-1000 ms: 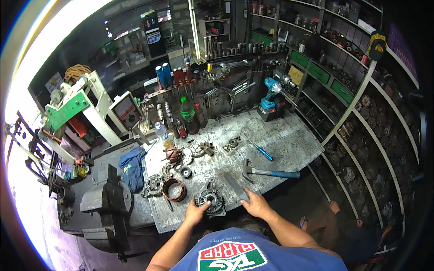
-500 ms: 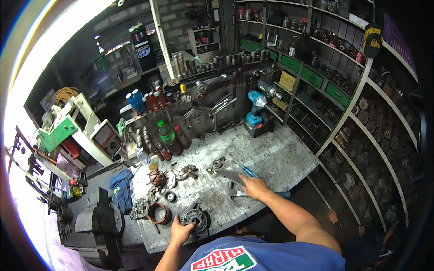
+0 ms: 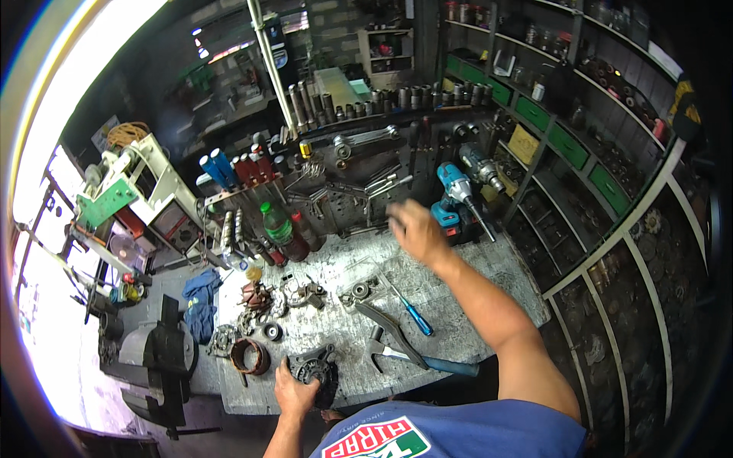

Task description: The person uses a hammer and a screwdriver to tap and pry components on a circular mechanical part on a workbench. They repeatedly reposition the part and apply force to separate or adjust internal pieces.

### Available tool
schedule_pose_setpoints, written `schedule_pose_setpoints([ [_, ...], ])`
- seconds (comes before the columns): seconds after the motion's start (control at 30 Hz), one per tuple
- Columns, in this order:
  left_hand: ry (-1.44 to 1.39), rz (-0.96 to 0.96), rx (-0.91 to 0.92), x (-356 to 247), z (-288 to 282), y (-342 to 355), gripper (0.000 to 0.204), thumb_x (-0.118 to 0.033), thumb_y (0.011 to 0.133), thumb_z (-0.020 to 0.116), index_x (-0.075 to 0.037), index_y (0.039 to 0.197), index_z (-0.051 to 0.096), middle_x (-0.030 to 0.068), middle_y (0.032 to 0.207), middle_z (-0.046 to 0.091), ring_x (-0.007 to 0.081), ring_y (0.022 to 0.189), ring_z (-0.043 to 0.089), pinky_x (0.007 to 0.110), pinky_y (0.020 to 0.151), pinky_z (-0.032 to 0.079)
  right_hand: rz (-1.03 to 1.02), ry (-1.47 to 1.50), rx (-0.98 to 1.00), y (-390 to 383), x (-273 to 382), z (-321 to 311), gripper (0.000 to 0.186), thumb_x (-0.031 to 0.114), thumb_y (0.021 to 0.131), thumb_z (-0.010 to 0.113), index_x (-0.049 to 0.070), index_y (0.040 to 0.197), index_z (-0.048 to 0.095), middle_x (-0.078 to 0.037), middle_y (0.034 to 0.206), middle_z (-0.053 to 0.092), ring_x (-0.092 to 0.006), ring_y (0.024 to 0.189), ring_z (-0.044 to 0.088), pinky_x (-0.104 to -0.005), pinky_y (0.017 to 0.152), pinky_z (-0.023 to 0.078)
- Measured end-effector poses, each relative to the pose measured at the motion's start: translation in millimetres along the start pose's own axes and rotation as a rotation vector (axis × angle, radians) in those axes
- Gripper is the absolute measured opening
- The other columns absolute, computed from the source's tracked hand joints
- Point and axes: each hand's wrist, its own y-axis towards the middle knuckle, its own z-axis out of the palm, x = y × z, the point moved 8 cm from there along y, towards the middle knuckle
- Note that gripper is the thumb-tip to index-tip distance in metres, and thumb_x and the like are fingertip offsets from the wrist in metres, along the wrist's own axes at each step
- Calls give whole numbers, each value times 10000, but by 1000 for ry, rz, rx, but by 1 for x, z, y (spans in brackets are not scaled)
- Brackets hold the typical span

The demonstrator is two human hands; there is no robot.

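My left hand [image 3: 296,387] grips a dark cast alternator housing [image 3: 313,366] near the bench's front edge. My right hand [image 3: 420,235] is raised over the back of the bench by the teal cordless driver [image 3: 455,183], its fingers loosely bent apart, with no object visible in them. A grey flat metal strip [image 3: 396,333] lies across the hammer [image 3: 449,366], beside a blue-handled screwdriver [image 3: 418,319]. A copper-wound ring [image 3: 260,362] and assorted alternator parts [image 3: 305,292] sit left of these.
Bottles [image 3: 276,224] stand at the back below a rack of screwdrivers and sockets [image 3: 359,107]. A bench vise [image 3: 153,351] and blue cloth [image 3: 200,305] are at left, near a white-and-green machine [image 3: 114,195]. Shelving with green drawers [image 3: 568,145] curves along the right.
My right hand has let go of the flat strip, now lying over the hammer, and has moved up and away toward the back. My left hand stays on the housing.
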Motion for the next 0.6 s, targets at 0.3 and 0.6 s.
schedule_pose_setpoints([
  [0.3,-31,-71,-52,7,-1,-8,1049,-296,767,916,34,1653,461,276,1473,629,471,1386,614,516,1192,522,-64,-358,-349,204,-55,-29,160,198,1020,768,212,1179,778,-81,1134,720,-392,966,789,-545,780,650],
  [0.6,-124,-113,-48,29,3,-6,1008,-274,809,904,27,1666,467,286,1520,623,468,1439,600,502,1241,490,-161,-525,-221,218,-68,-10,72,175,998,720,138,1032,669,-120,1089,681,-401,907,797,-550,734,653],
])
